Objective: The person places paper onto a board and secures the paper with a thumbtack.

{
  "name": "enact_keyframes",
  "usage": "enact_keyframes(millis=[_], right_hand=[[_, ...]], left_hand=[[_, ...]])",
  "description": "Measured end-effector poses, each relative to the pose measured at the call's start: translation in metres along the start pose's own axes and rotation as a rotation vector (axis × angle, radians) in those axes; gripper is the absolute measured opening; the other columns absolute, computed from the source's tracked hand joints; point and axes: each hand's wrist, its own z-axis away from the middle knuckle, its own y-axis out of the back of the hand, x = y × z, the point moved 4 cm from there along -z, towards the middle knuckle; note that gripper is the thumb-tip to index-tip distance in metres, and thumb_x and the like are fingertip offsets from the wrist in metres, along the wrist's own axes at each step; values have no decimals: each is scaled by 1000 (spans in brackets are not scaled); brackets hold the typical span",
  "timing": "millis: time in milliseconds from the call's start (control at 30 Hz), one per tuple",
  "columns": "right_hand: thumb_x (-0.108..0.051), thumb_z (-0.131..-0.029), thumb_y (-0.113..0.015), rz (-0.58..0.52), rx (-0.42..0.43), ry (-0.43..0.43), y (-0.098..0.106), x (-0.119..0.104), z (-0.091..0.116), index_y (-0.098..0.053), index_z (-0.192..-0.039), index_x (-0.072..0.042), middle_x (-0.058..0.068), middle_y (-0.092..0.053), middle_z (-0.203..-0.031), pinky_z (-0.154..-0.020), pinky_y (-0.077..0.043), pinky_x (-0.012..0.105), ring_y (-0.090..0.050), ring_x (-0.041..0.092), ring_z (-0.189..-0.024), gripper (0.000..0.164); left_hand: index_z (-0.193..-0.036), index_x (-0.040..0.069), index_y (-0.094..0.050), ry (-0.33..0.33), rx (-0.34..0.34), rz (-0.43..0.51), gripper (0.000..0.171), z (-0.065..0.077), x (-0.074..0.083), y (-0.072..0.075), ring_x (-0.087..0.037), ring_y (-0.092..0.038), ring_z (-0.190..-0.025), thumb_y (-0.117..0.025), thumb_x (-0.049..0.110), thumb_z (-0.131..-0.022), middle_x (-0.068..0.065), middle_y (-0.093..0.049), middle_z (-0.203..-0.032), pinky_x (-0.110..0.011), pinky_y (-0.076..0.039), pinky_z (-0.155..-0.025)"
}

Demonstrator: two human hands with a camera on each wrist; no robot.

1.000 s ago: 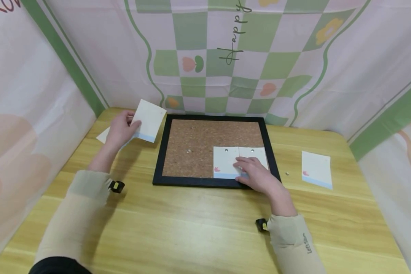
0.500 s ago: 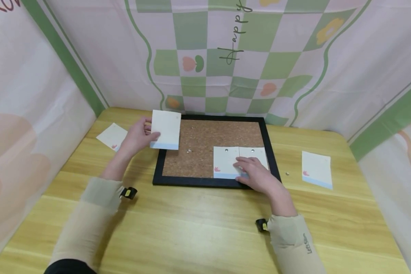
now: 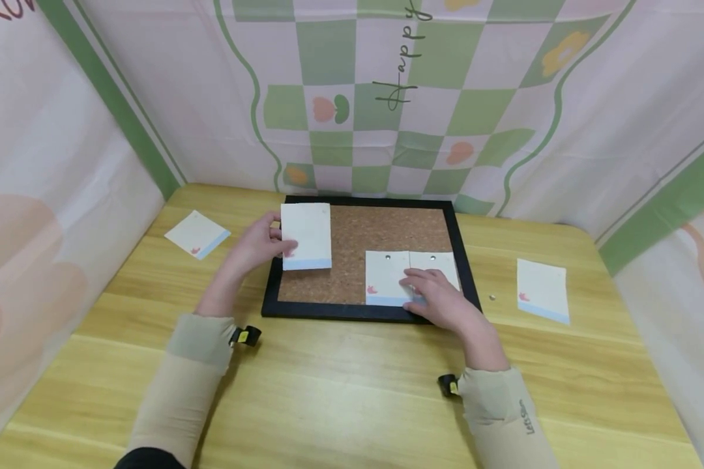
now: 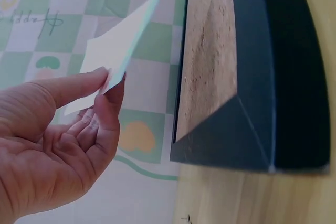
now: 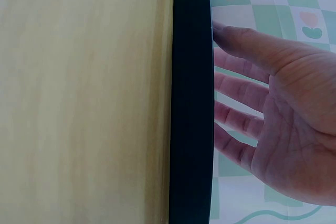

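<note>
In the head view my left hand (image 3: 258,244) pinches a cream note card (image 3: 306,228) with a blue bottom strip, thumb in front and fingers behind. The card stands over the left part of the black-framed corkboard (image 3: 390,228), hiding some of the cork. The left wrist view shows the same card (image 4: 115,43) edge-on, raised off the board. My right hand (image 3: 440,301) rests at the board's lower right, fingers relaxed and extended. It partly covers two pinned cards, the left one (image 3: 384,277) and the right one (image 3: 440,262), each under a silver tack.
One loose card (image 3: 196,233) lies on the table left of the board. Another card (image 3: 542,290) lies on the right, with a small silver tack (image 3: 493,298) between it and the board. A patterned curtain (image 3: 434,111) hangs right behind the board.
My left hand has carried its card rightward from above the table to over the board's left side, turning it upright. The loose left card came into full view. My right hand stays put.
</note>
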Motion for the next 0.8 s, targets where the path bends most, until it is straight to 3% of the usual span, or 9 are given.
enact_keyframes(millis=[133, 267, 367, 533, 667, 800], right_hand=[[-18, -95, -68, 2, 3, 2, -1, 1, 0, -59, -136, -2, 23, -45, -152, -112, -38, 59, -40, 46, -138, 45], [-19, -95, -68, 12, 2, 4, -2, 1, -1, -59, -136, -2, 23, -45, -152, -112, -37, 59, -39, 46, -138, 45], [-20, -95, -67, 12, 1, 2, -2, 1, -1, -59, -136, -2, 22, -44, -153, -113, -36, 59, -39, 46, -139, 45], [-20, -95, -68, 6, 3, 3, -1, 1, -1, -58, -137, -2, 22, -44, -153, -112, -37, 59, -38, 47, -139, 46], [-19, -95, -68, 5, 3, 2, 0, 0, 0, -58, -137, -1, 23, -43, -153, -112, -37, 59, -38, 47, -139, 47], [-19, -96, -67, 8, 0, -1, -1, 0, -1, -58, -137, -1, 23, -44, -153, -112, -37, 60, -38, 48, -138, 46]], left_hand=[[-154, 6, -26, 24, -4, 9, 67, 0, 4, -6, -24, -74, -90, -62, 22, -100, -21, -69, -120, -48, -52, -101], [-159, 10, -14, 11, -20, 5, 77, 2, 7, -13, -22, -74, -87, -61, 21, -100, -18, -70, -116, -48, -51, -103], [-160, 16, -11, -31, -25, -14, 81, 4, 11, -16, -22, -73, -83, -63, 20, -99, -15, -71, -104, -41, -55, -90], [-161, 25, -10, -112, -23, -76, 85, 5, 17, -19, -30, -68, -76, -65, 20, -97, -10, -65, -85, -31, -49, -69], [-161, 25, -13, -139, -42, -112, 82, 3, 16, -22, -31, -67, -74, -65, 18, -97, -10, -61, -81, -31, -46, -62], [-159, 20, -18, -150, -65, -134, 79, -1, 14, -27, -25, -69, -76, -66, 15, -96, -10, -62, -89, -30, -49, -62]])
